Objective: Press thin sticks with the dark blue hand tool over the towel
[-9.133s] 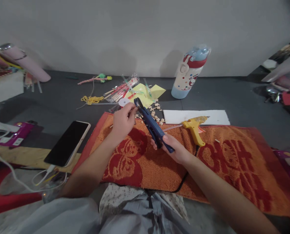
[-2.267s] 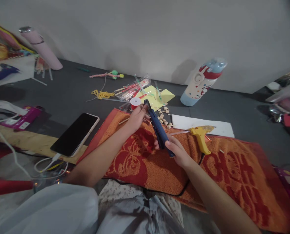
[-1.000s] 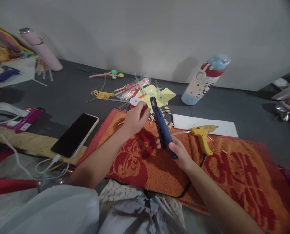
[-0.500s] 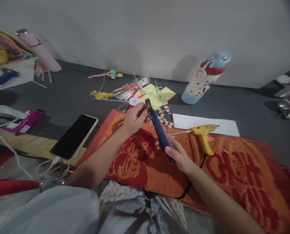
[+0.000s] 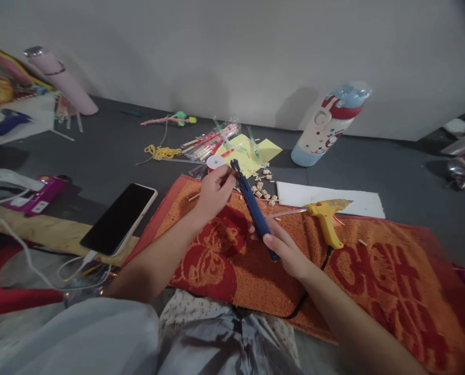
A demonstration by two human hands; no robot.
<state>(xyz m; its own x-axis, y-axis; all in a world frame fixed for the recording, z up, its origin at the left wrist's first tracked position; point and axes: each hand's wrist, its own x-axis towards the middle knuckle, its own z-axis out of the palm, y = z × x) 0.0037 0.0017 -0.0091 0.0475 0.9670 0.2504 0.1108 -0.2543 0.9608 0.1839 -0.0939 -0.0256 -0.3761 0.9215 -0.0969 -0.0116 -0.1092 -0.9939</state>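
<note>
A long blue-handled tool with dark jaws (image 5: 254, 211), apparently a hand cutter, slants over the orange and red towel (image 5: 279, 265). My right hand (image 5: 285, 247) is wrapped round its lower handle end. At the jaws, my left hand (image 5: 215, 192) is closed in a pinch, and whatever its fingertips hold is hidden or too small to name. Several small cut wooden pieces (image 5: 260, 191) lie just beyond the tool. Behind my left hand stands a white-faced spool (image 5: 216, 162). A yellow glue gun (image 5: 326, 221) rests right of my right hand, its clear glue stick pointing left.
A white strip of board (image 5: 330, 198) lies behind the glue gun. Further back are yellow paper (image 5: 269, 150), bagged wooden sticks (image 5: 212, 141), yellow yarn (image 5: 162, 152) and a patterned bottle (image 5: 322, 130). To the left are a phone (image 5: 119, 219), a purple power strip (image 5: 39, 195) and a pink flask (image 5: 64, 80).
The tool's jaw end has shifted very slightly left, still in my right hand. My left hand keeps its pinch beside the jaws. Everything else looks the same.
</note>
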